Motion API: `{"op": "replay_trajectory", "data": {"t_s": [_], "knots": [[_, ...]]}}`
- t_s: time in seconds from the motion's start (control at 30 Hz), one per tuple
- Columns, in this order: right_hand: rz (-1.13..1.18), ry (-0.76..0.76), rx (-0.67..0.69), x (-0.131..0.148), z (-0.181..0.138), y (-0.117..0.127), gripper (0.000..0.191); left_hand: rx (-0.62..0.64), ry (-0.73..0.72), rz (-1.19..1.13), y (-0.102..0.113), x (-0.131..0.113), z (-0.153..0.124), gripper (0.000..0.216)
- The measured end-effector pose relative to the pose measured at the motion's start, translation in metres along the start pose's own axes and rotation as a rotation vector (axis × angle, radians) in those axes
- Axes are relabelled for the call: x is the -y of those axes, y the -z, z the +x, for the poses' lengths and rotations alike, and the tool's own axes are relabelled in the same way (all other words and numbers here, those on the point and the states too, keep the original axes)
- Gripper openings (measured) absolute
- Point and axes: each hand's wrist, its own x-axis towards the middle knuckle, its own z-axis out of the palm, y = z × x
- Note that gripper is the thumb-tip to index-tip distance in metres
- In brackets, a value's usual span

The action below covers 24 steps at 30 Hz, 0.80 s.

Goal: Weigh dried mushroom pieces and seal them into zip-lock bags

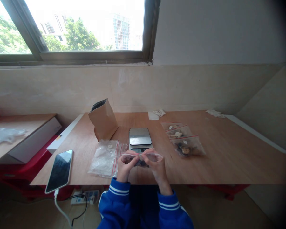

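My left hand (pixel 126 166) and my right hand (pixel 156 167) pinch the top edge of a small clear zip bag (pixel 141 158) from either side, just in front of a digital kitchen scale (pixel 140 137). Dark contents sit in the bag's lower part, mostly hidden by my fingers. To the left of my hands lies a flat clear zip bag with a red seal (pixel 105 158). Several small zip bags holding dried brown pieces (pixel 184 143) lie overlapping to the right of the scale. A brown kraft paper pouch (pixel 103 119) stands tilted behind the flat bag.
All this lies on a wooden table (pixel 228 159) against a tiled wall. A smartphone (pixel 59 171) with a white cable lies at the left edge. White paper scraps (pixel 156 114) sit at the back. A power strip (pixel 84 197) is on the floor below.
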Motion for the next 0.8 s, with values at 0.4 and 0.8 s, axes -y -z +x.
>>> {"op": "replay_trajectory", "data": {"t_s": [0.4,0.8], "knots": [[0.032,0.083,0.130,0.001,0.001,-0.001,0.021,-0.024,-0.027,0.056,0.000,-0.008,0.000,0.019],[0.140,-0.182,0.052,-0.012,-0.001,0.004,0.061,0.041,0.237,0.084,0.002,-0.009,-0.001,0.030]]}}
